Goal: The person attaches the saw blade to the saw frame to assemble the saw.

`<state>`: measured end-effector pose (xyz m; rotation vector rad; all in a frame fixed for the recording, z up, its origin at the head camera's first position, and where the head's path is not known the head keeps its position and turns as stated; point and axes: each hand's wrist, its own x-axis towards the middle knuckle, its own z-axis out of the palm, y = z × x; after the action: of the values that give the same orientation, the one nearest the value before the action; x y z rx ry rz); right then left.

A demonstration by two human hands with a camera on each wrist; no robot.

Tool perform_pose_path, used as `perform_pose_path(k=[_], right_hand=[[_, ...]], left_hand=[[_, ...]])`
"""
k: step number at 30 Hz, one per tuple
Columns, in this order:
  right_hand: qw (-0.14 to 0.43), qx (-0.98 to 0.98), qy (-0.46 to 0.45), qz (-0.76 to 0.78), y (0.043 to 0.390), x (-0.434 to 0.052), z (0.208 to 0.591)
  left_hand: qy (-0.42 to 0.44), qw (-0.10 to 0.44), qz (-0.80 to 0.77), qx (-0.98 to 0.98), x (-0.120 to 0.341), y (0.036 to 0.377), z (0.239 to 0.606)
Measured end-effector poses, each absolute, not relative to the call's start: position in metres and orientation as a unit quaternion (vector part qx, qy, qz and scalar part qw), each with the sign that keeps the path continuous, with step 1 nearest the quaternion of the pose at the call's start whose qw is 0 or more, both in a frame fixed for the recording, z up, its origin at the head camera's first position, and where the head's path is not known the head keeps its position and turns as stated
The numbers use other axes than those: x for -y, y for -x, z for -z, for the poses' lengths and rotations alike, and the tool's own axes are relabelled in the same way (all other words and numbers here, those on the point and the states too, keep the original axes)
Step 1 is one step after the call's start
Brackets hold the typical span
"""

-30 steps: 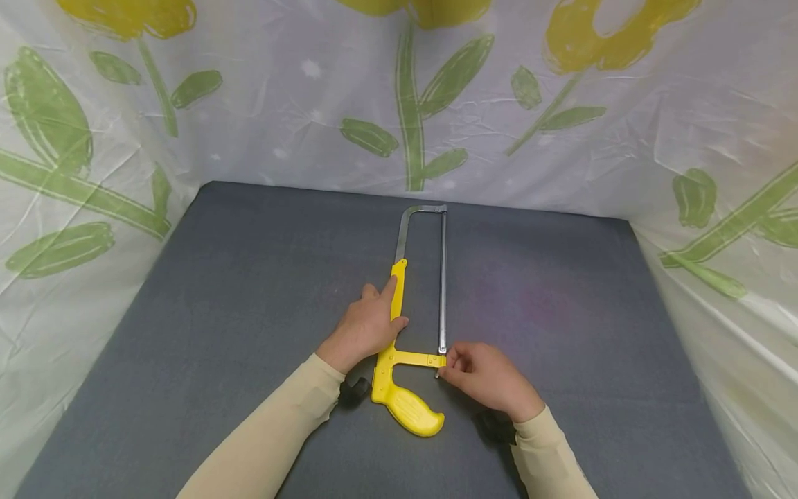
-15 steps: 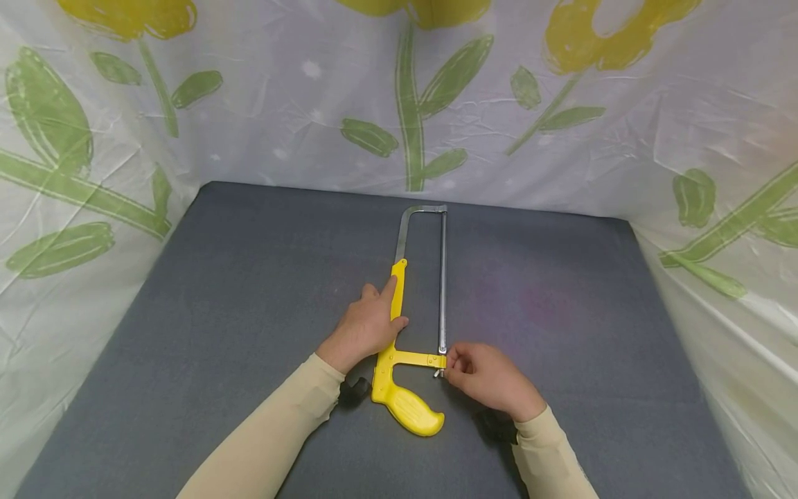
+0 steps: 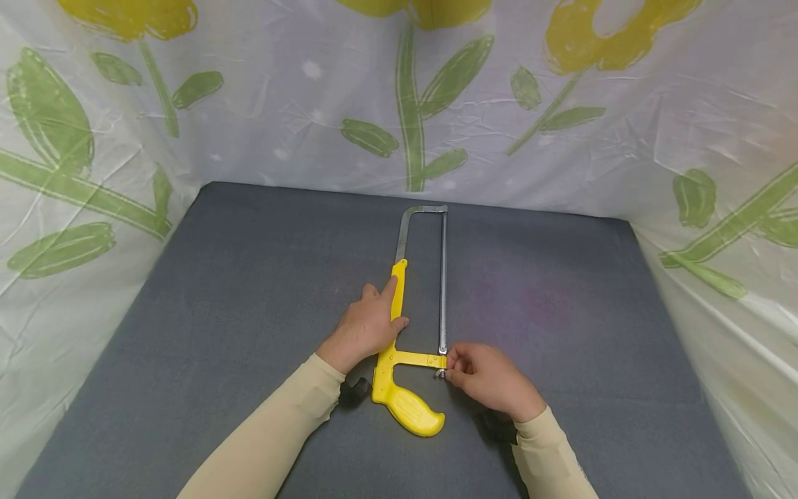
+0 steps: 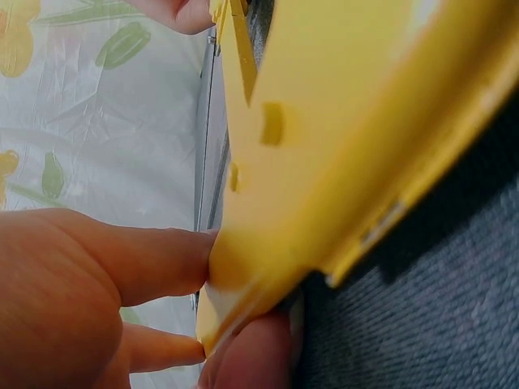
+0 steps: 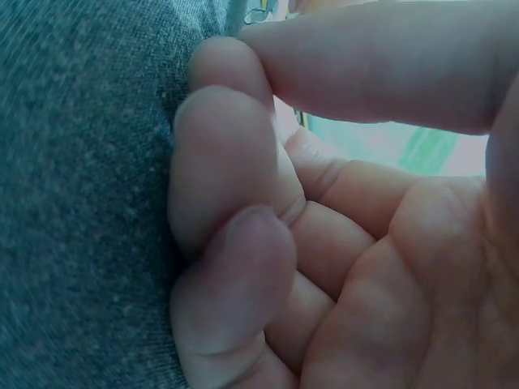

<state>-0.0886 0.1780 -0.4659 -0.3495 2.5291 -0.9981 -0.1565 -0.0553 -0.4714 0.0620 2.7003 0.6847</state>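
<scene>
A hacksaw (image 3: 414, 358) with a yellow frame lies on the dark cloth, its curved handle (image 3: 416, 414) toward me and its silver blade (image 3: 444, 284) on the right. My left hand (image 3: 366, 326) grips the yellow frame above the handle, index finger stretched along it; the left wrist view shows thumb and fingers on either side of the yellow metal (image 4: 324, 146). At the blade's near end, my right hand (image 3: 489, 378) pinches a small silver wing nut (image 3: 440, 373) below the yellow crossbar. In the right wrist view its curled fingers (image 5: 227, 162) rest along the cloth.
Dark grey cloth (image 3: 262, 277) covers the tabletop. A white curtain (image 3: 268, 104) printed with yellow flowers and green leaves hangs behind the far edge and along both sides. Black wrist gear (image 3: 355, 392) sits under the left sleeve.
The wing nut shows at a different angle as the right thumb and fingertips shift slightly around it. The left hand and the hacksaw frame stay in place.
</scene>
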Motion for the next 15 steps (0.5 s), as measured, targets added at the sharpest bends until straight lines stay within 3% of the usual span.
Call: perform_pose_path(k=[15], right_hand=[[0.2,-0.907,0.112,0.352,0.0885,-0.1764,0.4663]], left_hand=[[-0.023,0.178,-0.25,-0.951,0.0564,0.1563,0.471]])
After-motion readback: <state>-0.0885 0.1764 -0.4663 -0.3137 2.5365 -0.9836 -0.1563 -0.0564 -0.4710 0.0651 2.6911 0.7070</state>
